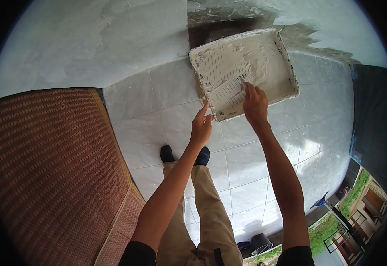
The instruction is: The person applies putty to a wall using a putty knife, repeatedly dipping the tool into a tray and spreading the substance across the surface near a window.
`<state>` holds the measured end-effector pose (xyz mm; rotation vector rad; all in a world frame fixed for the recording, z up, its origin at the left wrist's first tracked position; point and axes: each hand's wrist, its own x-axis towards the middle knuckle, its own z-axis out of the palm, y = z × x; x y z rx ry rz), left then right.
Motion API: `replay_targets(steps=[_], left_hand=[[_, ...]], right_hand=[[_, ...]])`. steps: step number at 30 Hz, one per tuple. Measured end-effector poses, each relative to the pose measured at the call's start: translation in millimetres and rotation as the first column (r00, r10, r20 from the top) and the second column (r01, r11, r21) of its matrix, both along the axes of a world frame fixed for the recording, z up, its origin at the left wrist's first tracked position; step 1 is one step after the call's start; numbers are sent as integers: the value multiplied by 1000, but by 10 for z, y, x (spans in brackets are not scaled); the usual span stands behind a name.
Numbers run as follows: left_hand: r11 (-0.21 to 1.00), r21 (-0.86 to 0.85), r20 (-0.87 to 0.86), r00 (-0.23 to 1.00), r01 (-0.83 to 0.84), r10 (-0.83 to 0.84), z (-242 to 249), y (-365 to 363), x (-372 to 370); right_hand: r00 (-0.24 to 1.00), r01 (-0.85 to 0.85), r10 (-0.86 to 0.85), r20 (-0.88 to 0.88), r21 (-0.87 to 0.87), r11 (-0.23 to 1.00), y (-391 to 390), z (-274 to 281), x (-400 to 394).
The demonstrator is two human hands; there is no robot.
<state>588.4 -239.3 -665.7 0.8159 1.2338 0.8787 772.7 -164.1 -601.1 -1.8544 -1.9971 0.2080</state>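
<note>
A paint tray (287, 57), its rim crusted with dried paint, holds thick cream-white paint (264, 55) over a ribbed slope. My left hand (201, 127) grips the tray's near left corner, thumb and fingers at the rim. Over the near side of the tray, my right hand (255, 104) is closed around a small tool (243, 81) whose pale end lies in the paint on the ribs. Most of its handle is hidden by my fingers, so I cannot tell whether it is a scraper or a brush.
Grey floor tiles (255, 168) lie under my feet. A woven mat (56, 168) covers the left side. Behind the tray, patchy painted walls (127, 40) meet at a dark corner. A black bucket (261, 244) stands near the floor's edge at the lower right.
</note>
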Motion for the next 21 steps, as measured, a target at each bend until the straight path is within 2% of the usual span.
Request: replay_targets(steps=[4,9,11,18,21], left_hand=[[997,-21,74,994,-74,75,-11,9,-1],[997,-7,89,993,-74,74,-48,13,6],[997,-34,105,992,-69,72,4,24,-15],[998,-25,102,993,-50,52,-13,20,-19],[997,-35,128,989,-71,75,-24,12,-15]], right_hand=[[995,-26,25,-95,-14,1000,-158,2,-191],[994,-67,60,-89,-82,994,-298,59,-414],[984,-87,75,-161,-67,994,-324,22,-436],[984,-76,58,-170,-101,992,-399,42,-532],[978,-137,117,-170,-112,984,-497,1,-580]])
